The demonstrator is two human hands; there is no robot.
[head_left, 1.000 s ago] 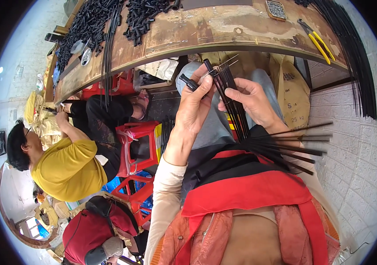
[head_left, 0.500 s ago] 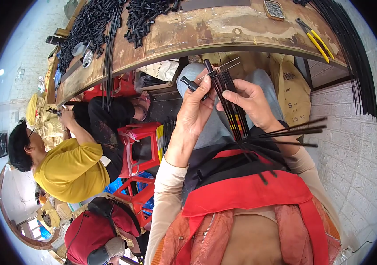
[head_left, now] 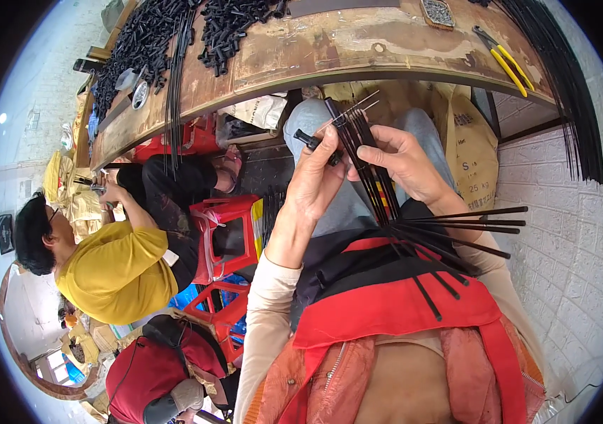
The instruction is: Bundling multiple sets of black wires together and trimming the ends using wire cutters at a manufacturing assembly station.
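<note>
Above my lap, a bundle of thin black rods [head_left: 375,182] slants between my hands, with bare metal tips at its upper end. My right hand [head_left: 407,164] is closed around the bundle, thumb pressed across it. A short black tubular fitting [head_left: 307,139] sticks out of my left hand [head_left: 315,173], whose thumb and fingers are closed on it beside the rods. Another black tube [head_left: 332,107] stands at the bundle's upper end, around or beside a rod; I cannot tell which. The thicker black ends of the rods [head_left: 488,225] fan out over my right forearm and apron.
On the wooden table [head_left: 294,60] lie heaps of black fittings [head_left: 227,32], yellow-handled pliers [head_left: 505,62], a small tray of metal bits [head_left: 437,13] and long black rods [head_left: 563,85] overhanging the right edge. A person in yellow [head_left: 114,265] works at left beside red stools [head_left: 227,237].
The fanned rod ends have swung and spread wider. My left hand and its fitting have shifted slightly right and down. The co-worker's hands have moved a little.
</note>
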